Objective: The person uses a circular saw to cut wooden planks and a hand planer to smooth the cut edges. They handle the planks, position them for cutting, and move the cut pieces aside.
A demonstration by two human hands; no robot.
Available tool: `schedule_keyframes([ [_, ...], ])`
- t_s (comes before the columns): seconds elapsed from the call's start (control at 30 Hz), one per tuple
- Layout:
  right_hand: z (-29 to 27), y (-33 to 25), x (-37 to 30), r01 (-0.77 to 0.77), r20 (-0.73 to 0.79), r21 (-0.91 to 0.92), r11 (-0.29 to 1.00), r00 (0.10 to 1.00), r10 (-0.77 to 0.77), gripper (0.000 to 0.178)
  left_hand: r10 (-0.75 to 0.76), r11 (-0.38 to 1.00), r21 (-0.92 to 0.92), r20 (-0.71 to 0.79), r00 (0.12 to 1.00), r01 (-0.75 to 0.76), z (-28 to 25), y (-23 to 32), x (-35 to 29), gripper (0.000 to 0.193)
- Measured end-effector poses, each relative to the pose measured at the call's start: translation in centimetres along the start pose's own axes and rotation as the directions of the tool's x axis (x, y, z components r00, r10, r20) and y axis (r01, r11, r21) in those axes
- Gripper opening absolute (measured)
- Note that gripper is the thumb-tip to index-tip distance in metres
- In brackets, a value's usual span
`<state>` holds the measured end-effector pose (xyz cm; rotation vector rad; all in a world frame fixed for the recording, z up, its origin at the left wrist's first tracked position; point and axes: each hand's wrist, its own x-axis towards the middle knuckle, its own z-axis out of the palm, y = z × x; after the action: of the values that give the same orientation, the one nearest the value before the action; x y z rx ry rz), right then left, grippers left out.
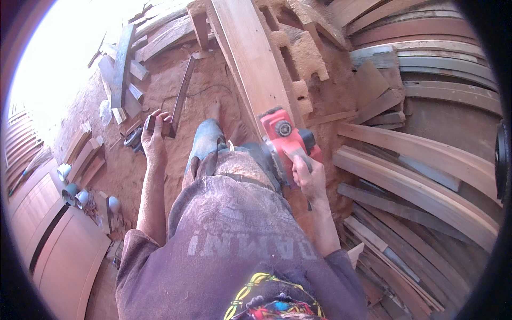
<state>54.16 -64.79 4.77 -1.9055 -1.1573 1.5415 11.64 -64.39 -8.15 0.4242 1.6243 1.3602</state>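
A red electric hand planer (277, 140) with a black knob rests at the near end of a long, pale wooden board (250, 53). My right hand (312, 178) is wrapped round its rear handle. Off to the left, my left hand (154, 136) is raised with its fingers curled round a dark brown piece (168, 129). From that piece a long thin bar (184, 88) with a short crosswise end runs away from me. Whether the bar is joined to the piece I cannot tell.
Pale hollow blocks (301, 53) stand along the board's right side. Long planks (416, 176) are stacked at the right. Offcuts (122, 69) lie on the sandy ground (165, 176) at the far left. Panelled wooden doors (69, 256) lie at the near left, beside small pale blue cups (80, 198).
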Motion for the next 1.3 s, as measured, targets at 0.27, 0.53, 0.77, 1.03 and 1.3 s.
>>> schedule_keyframes([
  [0.27, 2.6, -4.7, 6.7, -0.004, 0.014, -0.046, 0.999, 1.000, 0.005, 0.045, -0.018, 1.000, -0.017, -0.008, 1.000, 0.018, 1.2, 0.9, 0.8, 0.032],
  [0.53, 6.8, -12.8, 16.7, 0.090, 0.053, -0.010, 0.996, 0.995, -0.090, 0.045, -0.077, 0.996, -0.048, -0.200, 0.977, 0.068, -1.8, 0.6, 0.3, 0.032],
  [0.77, 11.3, -21.1, 28.0, 0.281, 0.054, 0.080, 0.957, 0.957, -0.285, 0.047, -0.059, 0.994, -0.099, -0.170, 0.984, 0.043, -1.4, 1.2, 1.2, 0.034],
  [1.03, 6.7, -14.8, 19.2, 0.245, 0.046, 0.274, 0.930, 0.963, -0.267, 0.060, 0.077, 0.997, 0.029, -0.025, 0.997, -0.076, -0.7, 6.0, 0.6, 0.035],
  [1.3, -1.0, -1.4, -0.5, 0.082, -0.236, 0.321, 0.943, 0.972, -0.003, 0.056, 0.071, 0.952, 0.212, 0.543, 0.837, -0.219, 8.4, 8.7, -2.2, 0.030],
])
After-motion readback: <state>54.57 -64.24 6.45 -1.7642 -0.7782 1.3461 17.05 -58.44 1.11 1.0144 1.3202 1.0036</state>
